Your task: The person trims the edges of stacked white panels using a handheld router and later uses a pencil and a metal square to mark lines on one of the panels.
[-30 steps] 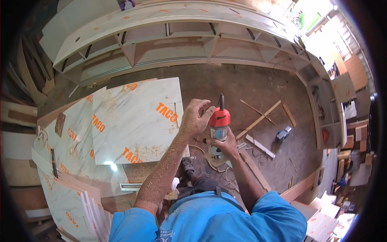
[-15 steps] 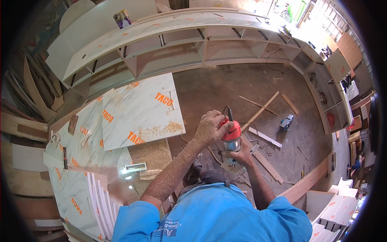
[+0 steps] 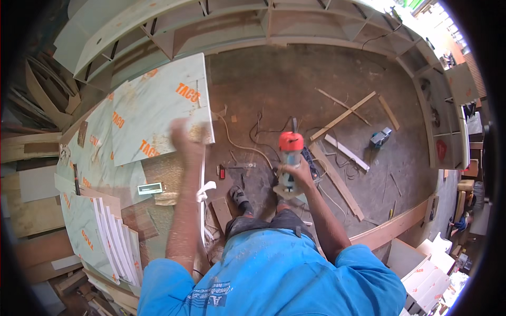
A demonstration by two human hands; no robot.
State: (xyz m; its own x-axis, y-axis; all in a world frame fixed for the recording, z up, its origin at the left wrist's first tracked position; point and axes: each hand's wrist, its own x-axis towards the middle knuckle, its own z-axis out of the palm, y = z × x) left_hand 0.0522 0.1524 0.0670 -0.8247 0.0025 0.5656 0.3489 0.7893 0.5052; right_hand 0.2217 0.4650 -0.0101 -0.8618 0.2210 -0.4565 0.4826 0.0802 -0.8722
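Router (image 3: 290, 159) is held upright by the right hand (image 3: 299, 176) alone, above the floor (image 3: 253, 79), right of the marble-patterned panel (image 3: 147, 100). Its red top (image 3: 290, 140) has been let go by the left hand (image 3: 185, 139), now swung over the panel's near right corner; by blur, that hand's opening cannot be told. Support is thus left one-handed.

The head camera, a wide fisheye, views the scene from above the wearer's blue shirt (image 3: 274, 268), facing down and slightly forward. The shirt fills the lower middle. The left hand (image 3: 185, 137) and right hand (image 3: 298, 175) are nearer the lens than the floor (image 3: 316, 68). Along the floor's far edge, the cabinet row (image 3: 219, 34) appears curved.
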